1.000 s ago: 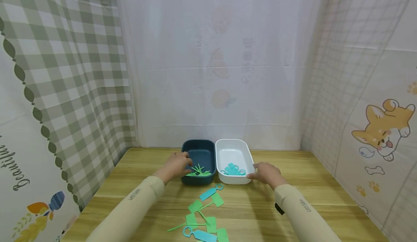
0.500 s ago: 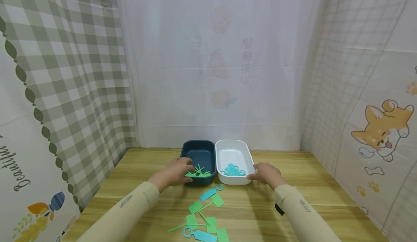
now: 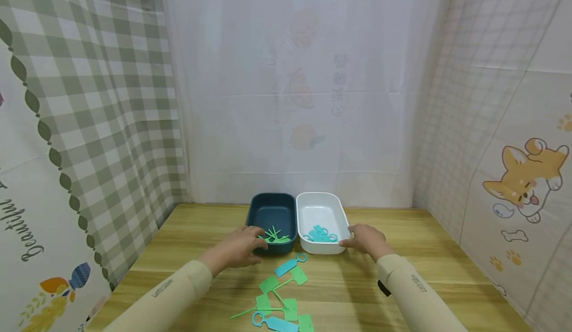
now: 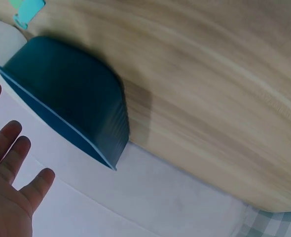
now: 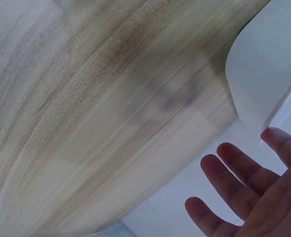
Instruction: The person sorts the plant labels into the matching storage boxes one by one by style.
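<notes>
In the head view my left hand (image 3: 236, 247) hovers at the left front corner of the dark blue bin (image 3: 272, 213), fingers loosely bent and holding nothing. The left wrist view has its fingers spread apart near the bin's rim. Several green tags with thin stems (image 3: 278, 239) lie in that bin. My right hand (image 3: 367, 240) is at the right front corner of the white bin (image 3: 319, 213), thumb by the front wall and index finger at the side rim. Its other fingers are extended in the right wrist view. Light blue ringed tags (image 3: 319, 233) lie inside the white bin.
On the wooden table (image 3: 384, 302) in front of the bins lie green tags (image 3: 290, 308) and two blue ringed tags, one nearer the bins (image 3: 285, 267) and one at the front (image 3: 280, 323). A white curtain (image 3: 371, 138) hangs behind; patterned cloths flank both sides.
My left hand has drawn back from over the dark blue bin, toward me and slightly left. The right hand stays at the white bin's corner.
</notes>
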A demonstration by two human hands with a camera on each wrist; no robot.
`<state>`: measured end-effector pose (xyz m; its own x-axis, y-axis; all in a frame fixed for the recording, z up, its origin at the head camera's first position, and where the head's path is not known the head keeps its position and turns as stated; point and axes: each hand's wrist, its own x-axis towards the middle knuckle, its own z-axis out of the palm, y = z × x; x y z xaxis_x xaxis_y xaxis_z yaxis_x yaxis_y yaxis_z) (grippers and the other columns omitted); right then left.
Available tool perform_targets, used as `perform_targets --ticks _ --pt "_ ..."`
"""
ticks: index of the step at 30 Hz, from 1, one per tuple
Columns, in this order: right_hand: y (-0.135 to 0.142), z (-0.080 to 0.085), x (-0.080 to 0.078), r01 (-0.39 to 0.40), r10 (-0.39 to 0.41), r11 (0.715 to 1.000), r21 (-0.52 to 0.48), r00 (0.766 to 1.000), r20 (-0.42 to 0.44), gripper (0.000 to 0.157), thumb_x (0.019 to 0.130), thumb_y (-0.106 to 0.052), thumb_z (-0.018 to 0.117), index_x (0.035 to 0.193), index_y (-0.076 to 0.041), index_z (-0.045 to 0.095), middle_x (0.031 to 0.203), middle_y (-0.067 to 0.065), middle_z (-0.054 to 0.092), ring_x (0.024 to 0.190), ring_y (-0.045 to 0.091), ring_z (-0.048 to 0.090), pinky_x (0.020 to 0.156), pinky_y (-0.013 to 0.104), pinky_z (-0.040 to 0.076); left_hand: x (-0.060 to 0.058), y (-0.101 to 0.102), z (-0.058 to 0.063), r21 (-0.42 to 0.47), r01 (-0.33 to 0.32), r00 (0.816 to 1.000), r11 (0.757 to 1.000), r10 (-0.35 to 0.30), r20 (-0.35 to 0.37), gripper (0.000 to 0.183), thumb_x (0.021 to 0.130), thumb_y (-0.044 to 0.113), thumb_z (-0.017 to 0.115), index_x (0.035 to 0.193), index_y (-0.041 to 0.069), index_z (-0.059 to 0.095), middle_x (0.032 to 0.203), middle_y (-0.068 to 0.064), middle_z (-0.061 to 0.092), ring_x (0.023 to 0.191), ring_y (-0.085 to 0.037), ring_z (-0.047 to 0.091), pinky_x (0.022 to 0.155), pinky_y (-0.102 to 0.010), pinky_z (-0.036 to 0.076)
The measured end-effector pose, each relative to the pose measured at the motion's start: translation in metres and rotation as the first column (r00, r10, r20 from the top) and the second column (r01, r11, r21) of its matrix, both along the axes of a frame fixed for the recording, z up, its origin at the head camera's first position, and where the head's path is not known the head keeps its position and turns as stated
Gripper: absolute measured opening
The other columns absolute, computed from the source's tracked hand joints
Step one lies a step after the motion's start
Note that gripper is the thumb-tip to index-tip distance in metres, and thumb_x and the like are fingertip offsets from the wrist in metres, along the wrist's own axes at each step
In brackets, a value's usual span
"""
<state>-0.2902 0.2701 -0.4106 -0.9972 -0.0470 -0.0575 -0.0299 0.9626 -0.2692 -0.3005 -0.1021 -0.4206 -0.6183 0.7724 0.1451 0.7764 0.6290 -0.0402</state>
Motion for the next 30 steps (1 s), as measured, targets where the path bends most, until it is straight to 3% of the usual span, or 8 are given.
perform_targets --ticks 12,20,25,30 --pt "0.001 -0.003 -0.001 -0.009 0.010 1.000 0.013 1.000 -0.006 0.069 0.086 -0.044 0.075 0.132 0.005 0.059 0.130 0.026 0.060 0.117 0.045 0.057 0.082 0.057 0.051 0.009 -0.003 -0.013 -0.050 0.070 0.997 0.996 -0.072 -0.033 0.031 0.083 0.029 0.081 0.110 0.018 0.072 0.122 -0.008 0.059 0.110 -0.025 0.059 0.088 -0.041 0.052" --pt "0.001 -0.002 -0.002 -0.003 0.003 1.000 0.009 1.000 0.001 0.070 0.086 -0.044 0.075 0.133 0.005 0.058 0.131 0.027 0.058 0.118 0.046 0.055 0.083 0.058 0.051 0.012 -0.002 -0.018 -0.044 0.070 0.995 0.997 -0.073 -0.061 0.031 0.080 0.030 0.084 0.107 0.019 0.073 0.127 -0.008 0.058 0.116 -0.025 0.057 0.091 -0.044 0.052" --pt "0.001 -0.002 -0.003 -0.003 0.003 1.000 0.010 1.000 0.002 0.071 0.086 -0.045 0.075 0.133 0.005 0.058 0.131 0.027 0.058 0.118 0.045 0.055 0.083 0.058 0.050 0.014 -0.001 -0.021 -0.062 0.077 0.996 0.995 -0.080 -0.048 0.030 0.083 0.033 0.080 0.109 0.021 0.072 0.128 -0.006 0.058 0.117 -0.022 0.055 0.093 -0.041 0.051" --pt "0.001 -0.003 -0.003 -0.007 0.007 1.000 0.012 1.000 -0.003 0.071 0.086 -0.045 0.075 0.132 0.006 0.059 0.130 0.027 0.059 0.117 0.045 0.056 0.082 0.058 0.051 0.017 0.002 -0.026 -0.066 0.104 0.994 0.992 -0.105 -0.007 0.029 0.083 0.034 0.079 0.109 0.022 0.073 0.121 -0.002 0.059 0.107 -0.017 0.057 0.088 -0.034 0.051"
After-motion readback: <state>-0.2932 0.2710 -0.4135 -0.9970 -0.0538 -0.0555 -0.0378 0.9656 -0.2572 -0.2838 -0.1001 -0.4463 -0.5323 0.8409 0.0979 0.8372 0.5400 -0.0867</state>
